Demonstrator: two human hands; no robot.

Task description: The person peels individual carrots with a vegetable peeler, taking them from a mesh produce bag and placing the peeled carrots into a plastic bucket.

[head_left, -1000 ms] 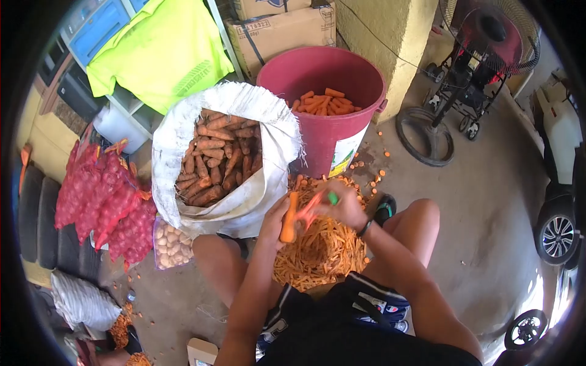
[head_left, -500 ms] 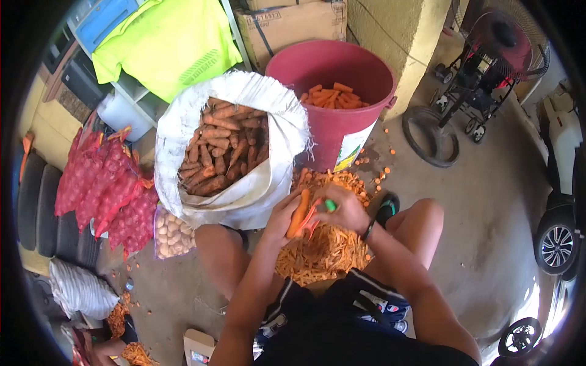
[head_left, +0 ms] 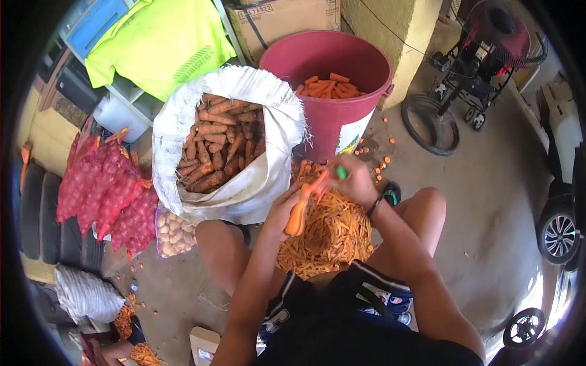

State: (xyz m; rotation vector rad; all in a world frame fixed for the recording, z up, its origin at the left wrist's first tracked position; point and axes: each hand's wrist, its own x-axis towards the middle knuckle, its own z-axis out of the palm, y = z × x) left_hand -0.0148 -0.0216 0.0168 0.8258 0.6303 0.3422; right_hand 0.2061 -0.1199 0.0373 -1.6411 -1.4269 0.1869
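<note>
My left hand (head_left: 282, 211) is closed round an orange, peeled-looking carrot (head_left: 296, 218), held tilted above a heap of peelings (head_left: 332, 241) between my legs. In my right hand (head_left: 360, 183) is a peeler (head_left: 320, 185) with a red-orange head; a green part (head_left: 341, 172) shows at my fingers. The peeler's head lies against the carrot's upper end. Beyond my left hand stands a white sack (head_left: 229, 204) of unpeeled, earthy carrots (head_left: 223, 137). A dark red bin (head_left: 305, 131) behind the heap holds bright orange carrots (head_left: 332, 87).
Red net bags (head_left: 101, 183) of round produce and a bag of pale produce (head_left: 174, 232) lie left of the sack. Carrot slices (head_left: 383, 163) dot the floor. A fan (head_left: 500, 30) stands back right. Another person's leg (head_left: 116, 352) shows lower left.
My right hand and the peeler have moved up and away along the carrot, towards its far end. The carrot in my left hand is tilted slightly differently. The whole view has shifted a little.
</note>
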